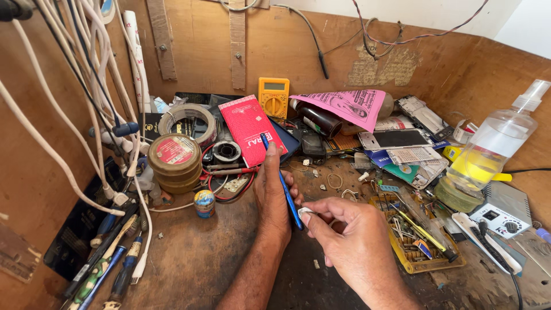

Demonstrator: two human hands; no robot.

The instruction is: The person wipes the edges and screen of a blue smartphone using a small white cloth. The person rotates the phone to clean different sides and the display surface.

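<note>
Wooden table [195, 258], cluttered, boxed in by board walls. Far side: a yellow meter [274, 97], a red booklet [247, 129] and a pink leaflet [347, 106]. Left: tape rolls [175, 161] and a row of screwdrivers [109, 270] under hanging white cables [86, 115]. Right: a spray bottle [493, 146] and a yellow tray [413, 255] of small parts.

Centre, near: our left hand [272, 195] is closed around a blue phone [287, 192], held on edge above the table, thumb along one long side and fingers behind. Our right hand [350, 241] is just beside it, thumb and forefinger pinched on a small pale piece [306, 212] at the phone's lower edge; what the piece is we cannot tell.

Judgement: the phone looks thin, light and stiff, slippery on its flat faces and liable to crack. Best gripped by the long edges, as now. The pale piece is tiny and easily dropped; a fingertip pinch suits it.
</note>
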